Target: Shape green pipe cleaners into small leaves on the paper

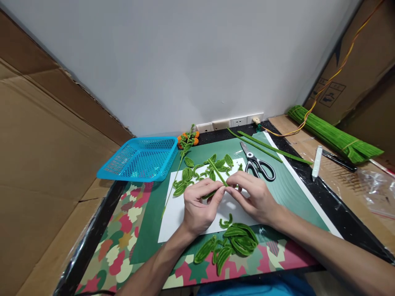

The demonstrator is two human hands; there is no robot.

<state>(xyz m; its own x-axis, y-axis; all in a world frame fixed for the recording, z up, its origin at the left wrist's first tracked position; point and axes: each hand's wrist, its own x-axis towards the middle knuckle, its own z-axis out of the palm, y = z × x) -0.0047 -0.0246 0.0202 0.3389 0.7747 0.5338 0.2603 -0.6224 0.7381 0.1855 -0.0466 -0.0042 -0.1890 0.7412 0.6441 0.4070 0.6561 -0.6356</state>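
My left hand [202,203] and my right hand [254,195] meet above a white paper sheet [174,224]. Both pinch a green pipe cleaner [217,171], which slants up and away from the fingertips. Part of it is hidden behind my fingers. Beyond my hands lie several green pipe-cleaner leaves [187,174] and small curled pieces. Another pile of leaves [242,238] is closer to me, below the paper's near edge. Scissors [257,162] with black and grey handles rest partly spread just past my right hand.
A blue plastic basket [138,158] stands at the left, beside an orange pipe-cleaner flower stem [187,142]. Loose green pipe cleaners [274,148] lie at the back right of the green mat [296,197]. Further right are a bundle of pipe cleaners [333,131], a white tube [317,162] and a cable [333,76].
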